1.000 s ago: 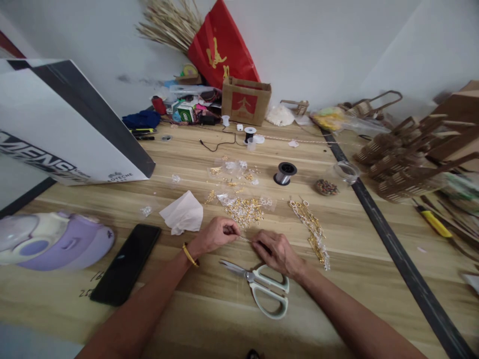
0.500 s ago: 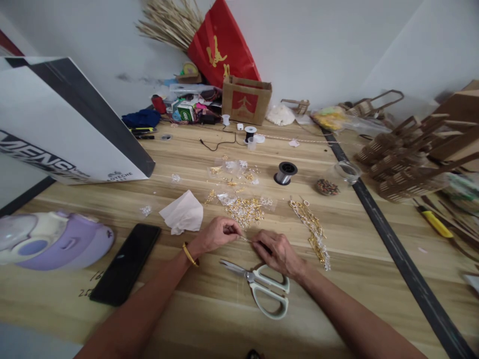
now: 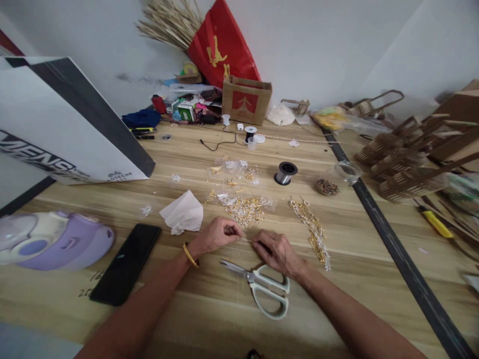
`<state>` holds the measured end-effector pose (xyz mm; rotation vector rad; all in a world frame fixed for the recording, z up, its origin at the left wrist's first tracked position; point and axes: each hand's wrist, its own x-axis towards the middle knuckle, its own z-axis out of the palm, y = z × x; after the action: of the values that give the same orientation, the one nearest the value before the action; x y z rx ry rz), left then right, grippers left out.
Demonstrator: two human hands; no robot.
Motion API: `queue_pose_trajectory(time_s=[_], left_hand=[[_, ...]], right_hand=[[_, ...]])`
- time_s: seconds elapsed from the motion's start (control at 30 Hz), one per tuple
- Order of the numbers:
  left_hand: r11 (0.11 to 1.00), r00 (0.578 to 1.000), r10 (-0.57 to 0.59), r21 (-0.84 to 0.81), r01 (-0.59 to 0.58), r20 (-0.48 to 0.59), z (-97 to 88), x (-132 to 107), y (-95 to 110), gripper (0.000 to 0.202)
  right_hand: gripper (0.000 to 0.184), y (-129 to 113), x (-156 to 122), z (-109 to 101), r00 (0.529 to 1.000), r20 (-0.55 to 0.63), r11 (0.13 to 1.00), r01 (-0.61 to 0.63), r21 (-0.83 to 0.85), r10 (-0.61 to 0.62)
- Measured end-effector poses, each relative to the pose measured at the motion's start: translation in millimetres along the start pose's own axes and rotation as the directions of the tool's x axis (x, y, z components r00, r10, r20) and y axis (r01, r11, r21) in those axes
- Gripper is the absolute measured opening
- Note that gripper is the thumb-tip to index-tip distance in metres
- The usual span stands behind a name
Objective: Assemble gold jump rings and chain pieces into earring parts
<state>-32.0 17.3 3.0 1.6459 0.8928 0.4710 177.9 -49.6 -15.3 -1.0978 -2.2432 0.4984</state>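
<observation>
My left hand (image 3: 219,234), with a yellow bangle (image 3: 190,255) at the wrist, pinches a thin strand of tiny beads (image 3: 244,239) between thumb and forefinger. Just right of it, my right hand (image 3: 277,252) rests low on the table with its fingers curled together; whatever they hold is too small to make out. A heap of gold and silver beads (image 3: 245,212) lies just beyond both hands. White-handled scissors (image 3: 258,284) lie slightly open below my right hand. Gold and silver beaded strands (image 3: 310,229) are laid out to its right.
A tissue (image 3: 183,212) and a black phone (image 3: 126,264) lie to the left, near a purple-and-cream bottle (image 3: 63,242). Further back stand a wire spool (image 3: 286,173) and a clear jar (image 3: 346,173) beside dark beads (image 3: 328,187). Small woven baskets (image 3: 396,159) crowd the right side.
My right fingertips have shifted very slightly right, and a small gap now shows between them and the beaded strand. My left hand stays in place.
</observation>
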Motion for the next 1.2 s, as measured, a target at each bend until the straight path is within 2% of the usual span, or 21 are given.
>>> queue_pose_trajectory(time_s=[0.23, 0.53, 0.77, 0.97, 1.1, 1.2], left_hand=[[0.999, 0.999, 0.036, 0.002, -0.036, 0.006, -1.3, -1, 4, 0.004], [0.997, 1.0, -0.006, -0.075, 0.006, -0.006, 0.8, 0, -1, 0.006], [0.992, 1.0, 0.014, -0.122, -0.013, 0.006, -0.3, 0, -3, 0.008], [0.987, 1.0, 0.02, -0.162, -0.018, 0.009, -0.2, 2, -6, 0.009], [0.983, 1.0, 0.03, -0.179, -0.03, -0.004, 0.0, 3, -11, 0.01], [0.983, 0.999, 0.038, -0.178, -0.039, -0.008, 0.2, 3, -12, 0.009]], right_hand=[[0.014, 1, -1, 0, 1.0, -0.001, 1.0, 0.008, 0.005, -0.008], [0.015, -1, -1, 1, 0.999, -0.033, 1.0, -0.008, 0.004, 0.008], [0.011, -17, 4, -3, 0.998, -0.053, 0.999, -0.016, 0.029, 0.018], [0.01, -27, 14, -6, 0.998, -0.055, 1.0, 0.024, 0.007, -0.024], [0.01, -25, 20, -3, 0.999, -0.017, 0.999, 0.033, -0.017, -0.034], [0.01, -21, 21, 3, 0.998, -0.054, 1.0, 0.021, -0.003, -0.021]])
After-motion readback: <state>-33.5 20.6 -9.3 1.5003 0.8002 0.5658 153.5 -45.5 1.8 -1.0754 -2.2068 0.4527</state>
